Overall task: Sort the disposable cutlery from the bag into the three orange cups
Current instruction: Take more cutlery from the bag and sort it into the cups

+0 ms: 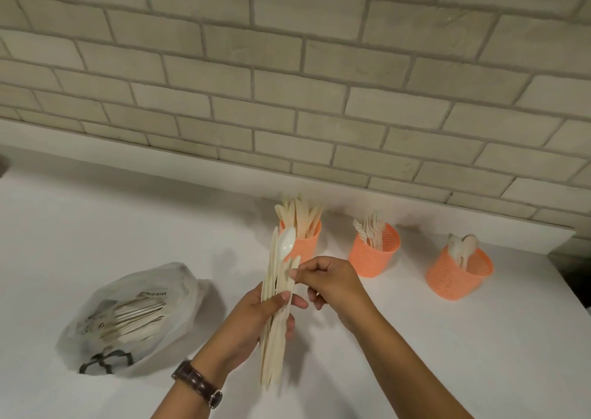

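Cutlery bundle (271, 354) upright in grip of left hand (252, 319), right hand (329, 281) pinching one tip.

Warm, rather dim indoor light falls from above. The white counter (96, 227) reads bright and slightly washed out, without hard glare. Faint, soft-edged shadows lie on it just behind the middle orange cup (372, 254). Above that cup the mortar lines of the brick wall (287, 67) bow and slant, more strongly far to its left and right. The whole frame is mildly soft, and the cutlery bundle (271, 354) left of the cup looks smeared.
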The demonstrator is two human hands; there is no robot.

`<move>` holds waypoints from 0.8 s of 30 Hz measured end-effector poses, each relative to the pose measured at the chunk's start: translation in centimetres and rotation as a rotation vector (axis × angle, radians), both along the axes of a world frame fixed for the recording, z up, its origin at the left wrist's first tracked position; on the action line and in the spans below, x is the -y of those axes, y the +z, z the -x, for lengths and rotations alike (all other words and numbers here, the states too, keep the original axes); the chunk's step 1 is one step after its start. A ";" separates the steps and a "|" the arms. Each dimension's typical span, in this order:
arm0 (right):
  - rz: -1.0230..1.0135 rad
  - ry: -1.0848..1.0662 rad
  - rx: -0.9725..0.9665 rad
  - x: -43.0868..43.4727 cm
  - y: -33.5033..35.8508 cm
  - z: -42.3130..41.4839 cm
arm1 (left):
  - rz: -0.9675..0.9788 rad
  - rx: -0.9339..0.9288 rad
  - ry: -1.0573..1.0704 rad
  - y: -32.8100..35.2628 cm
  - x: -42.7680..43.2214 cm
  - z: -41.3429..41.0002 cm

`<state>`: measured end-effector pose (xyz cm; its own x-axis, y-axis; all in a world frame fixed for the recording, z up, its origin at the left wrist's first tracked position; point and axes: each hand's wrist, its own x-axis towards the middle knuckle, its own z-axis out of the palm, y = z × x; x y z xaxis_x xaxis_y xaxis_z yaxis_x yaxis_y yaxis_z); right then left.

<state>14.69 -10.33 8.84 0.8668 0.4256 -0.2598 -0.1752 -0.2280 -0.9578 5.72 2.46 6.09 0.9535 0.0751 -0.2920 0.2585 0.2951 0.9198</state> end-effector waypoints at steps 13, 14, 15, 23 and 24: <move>-0.176 0.206 -0.317 -2.5 -0.6 -1.1 | 0.139 0.009 -0.029 0.5 -1.8 0.5; -0.181 0.176 -0.309 -2.6 -0.7 -1.2 | 0.157 0.006 -0.003 0.6 -1.9 0.5; -0.190 0.146 -0.304 -2.7 -0.7 -1.3 | 0.169 0.004 0.026 0.5 -2.0 0.4; -0.301 -0.168 -0.026 -1.9 3.0 -6.4 | 0.183 -0.048 0.234 -1.2 -3.7 0.6; -0.297 -0.248 0.085 -1.8 3.8 -7.3 | 0.169 -0.048 0.240 -1.4 -3.9 0.6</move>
<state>22.01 -8.56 12.64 0.9659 0.2462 -0.0797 -0.1071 0.1002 -0.9892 5.09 6.38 4.71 0.8991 0.2430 -0.3640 0.2050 0.5009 0.8409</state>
